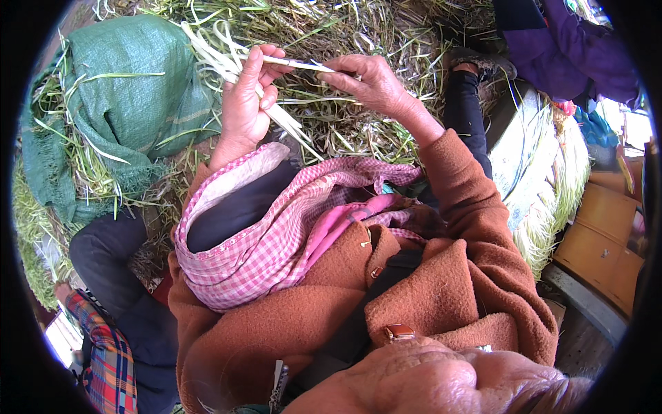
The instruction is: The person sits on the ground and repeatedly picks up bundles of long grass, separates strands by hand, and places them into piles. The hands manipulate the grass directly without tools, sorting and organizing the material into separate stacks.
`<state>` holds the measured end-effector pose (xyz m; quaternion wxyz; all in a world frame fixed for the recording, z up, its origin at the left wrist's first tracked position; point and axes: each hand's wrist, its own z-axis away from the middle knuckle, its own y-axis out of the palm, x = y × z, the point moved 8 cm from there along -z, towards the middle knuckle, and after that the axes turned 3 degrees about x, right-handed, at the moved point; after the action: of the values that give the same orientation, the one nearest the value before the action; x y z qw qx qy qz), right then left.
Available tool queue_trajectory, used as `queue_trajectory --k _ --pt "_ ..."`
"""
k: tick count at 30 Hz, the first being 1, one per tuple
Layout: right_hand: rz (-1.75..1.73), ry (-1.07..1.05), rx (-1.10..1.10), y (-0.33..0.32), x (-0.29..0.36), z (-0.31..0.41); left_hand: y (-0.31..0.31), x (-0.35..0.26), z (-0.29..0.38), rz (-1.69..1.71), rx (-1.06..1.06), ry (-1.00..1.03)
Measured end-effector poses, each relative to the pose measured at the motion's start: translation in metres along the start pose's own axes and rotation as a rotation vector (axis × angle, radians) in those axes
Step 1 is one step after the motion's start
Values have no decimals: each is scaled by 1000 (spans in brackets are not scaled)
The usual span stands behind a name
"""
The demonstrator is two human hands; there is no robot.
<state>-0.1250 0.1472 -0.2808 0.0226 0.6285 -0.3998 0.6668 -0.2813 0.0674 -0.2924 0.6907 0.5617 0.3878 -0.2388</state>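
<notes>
My left hand (248,101) grips a bundle of pale, long plant stalks (287,121) whose curled ends spread past the thumb towards the green sack. Thumb and fingers of my right hand (364,80) pinch the tip of one thin pale stalk (302,64), which stretches across from the fingers of my left hand. The two hands are apart, above a ground strewn with plant trimmings. A pink checked cloth (258,259) lies over my lap, below the hands.
A green woven sack (134,77) stands at the left. Heaped trimmings (398,31) cover the ground ahead. At the right are a large bundle of pale stalks (563,171), brown cardboard (600,222) and a person in purple (574,57). Another person's plaid sleeve (108,352) shows lower left.
</notes>
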Motion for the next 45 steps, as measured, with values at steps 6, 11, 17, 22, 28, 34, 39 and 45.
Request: queue_trajectory --k 6,11,17,22,28,34,39,45 --pt "-453 232 -405 -58 -42 14 2 11 2 -43 25 -170" --pt "-483 238 -477 -57 -46 15 5 19 3 -118 32 -209" --pt "-240 75 -215 -1 -2 5 17 24 3 -129 47 -171" --pt "-249 86 -115 13 8 -1 15 20 3 -201 30 -120" --pt "-685 144 -33 19 2 -10 11 16 4 -187 10 -28" --pt "-954 247 -58 26 -4 -8 12 14 5 -180 16 9" --pt "-836 223 -273 16 -11 -7 11 11 6 -185 -23 43" --pt "-798 398 -479 -7 -44 9 7 5 6 -40 -6 94"
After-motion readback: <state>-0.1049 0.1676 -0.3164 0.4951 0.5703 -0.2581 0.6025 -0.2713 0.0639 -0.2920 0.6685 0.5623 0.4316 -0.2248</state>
